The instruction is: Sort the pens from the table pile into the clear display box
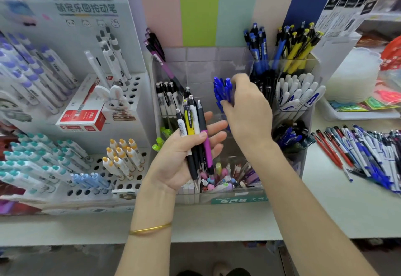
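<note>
My left hand [184, 158] grips a bundle of several mixed pens [193, 128], white, yellow, black and magenta, tips pointing down, in front of the clear display box [236, 191]. My right hand [247, 110] holds a bunch of blue pens [222, 92] upright over a middle compartment of the box, thumb and fingers wrapped round them. The pile of pens [366, 154], blue, white and red, lies on the table at the right. Box compartments hold blue, yellow, white and black pens.
A white perforated pen rack [130, 180] with rows of capped pens stands at the left, with a red box [84, 121] on it. A white tray [360, 115] with coloured packets sits at the far right. The table's front edge [217, 238] runs below my arms.
</note>
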{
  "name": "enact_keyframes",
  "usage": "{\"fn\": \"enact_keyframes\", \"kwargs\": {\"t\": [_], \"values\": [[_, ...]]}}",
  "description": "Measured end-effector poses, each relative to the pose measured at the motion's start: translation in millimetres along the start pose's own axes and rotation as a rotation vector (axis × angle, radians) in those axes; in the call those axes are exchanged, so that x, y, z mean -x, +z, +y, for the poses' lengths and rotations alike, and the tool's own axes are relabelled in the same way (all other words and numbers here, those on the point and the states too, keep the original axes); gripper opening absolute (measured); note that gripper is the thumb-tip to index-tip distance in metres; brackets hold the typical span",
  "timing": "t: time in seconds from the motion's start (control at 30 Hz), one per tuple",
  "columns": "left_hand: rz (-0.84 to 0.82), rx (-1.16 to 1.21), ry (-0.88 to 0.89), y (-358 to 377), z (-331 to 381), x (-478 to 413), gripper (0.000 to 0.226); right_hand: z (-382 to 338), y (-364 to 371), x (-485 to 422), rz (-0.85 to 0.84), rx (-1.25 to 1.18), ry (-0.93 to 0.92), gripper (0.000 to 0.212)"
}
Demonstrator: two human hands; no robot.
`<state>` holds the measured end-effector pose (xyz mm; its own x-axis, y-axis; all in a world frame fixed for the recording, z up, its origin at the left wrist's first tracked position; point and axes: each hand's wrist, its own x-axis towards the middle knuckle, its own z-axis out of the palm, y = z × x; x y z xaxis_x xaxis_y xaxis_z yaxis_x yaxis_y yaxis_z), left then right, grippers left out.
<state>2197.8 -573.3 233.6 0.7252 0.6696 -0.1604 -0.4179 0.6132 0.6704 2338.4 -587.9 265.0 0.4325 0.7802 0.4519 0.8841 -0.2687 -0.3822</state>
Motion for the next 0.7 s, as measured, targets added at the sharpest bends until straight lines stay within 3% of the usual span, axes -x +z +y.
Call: {"fn": "enact_keyframes", "kwargs": {"t": [0.07, 0.13, 0.27, 0.37, 0.43, 0.57, 0.7], "values": [[-0.026, 0.017, 0.011, 0.3, 0.8, 3.9, 0.047, -2.1, -0.8, 0.6, 0.044, -0.075, 0.004, 0.052], [-0.03, 0.026, 0.017, -0.5, 2.2, 6.9, 0.047, -4.1, 1.1, 1.1, 0.11, -0.122, -0.038, 0.055], [-0.02, 0.043, 0.018, -4.2, 2.5, 10.3, 0.051, -5.7, 4.4, 0.0, 0.116, -0.009, -0.121, 0.029], [0.006, 0.043, 0.023, -5.6, 2.6, 12.6, 0.048, -5.4, 1.3, -6.3, -0.025, 0.154, -0.023, 0.029], [0.014, 0.022, 0.024, -5.9, 2.0, 14.0, 0.043, -8.1, -3.3, -7.1, -0.043, 0.137, 0.012, 0.031], [0.031, -0.007, 0.006, -7.1, 0.5, 16.6, 0.034, -13.2, -1.2, -1.7, 0.133, 0.043, -0.092, 0.029], [0.057, -0.035, 0.003, -8.1, -1.4, 18.7, 0.03, -10.1, 8.4, -10.9, 0.12, 0.096, -0.042, 0.017]]}}
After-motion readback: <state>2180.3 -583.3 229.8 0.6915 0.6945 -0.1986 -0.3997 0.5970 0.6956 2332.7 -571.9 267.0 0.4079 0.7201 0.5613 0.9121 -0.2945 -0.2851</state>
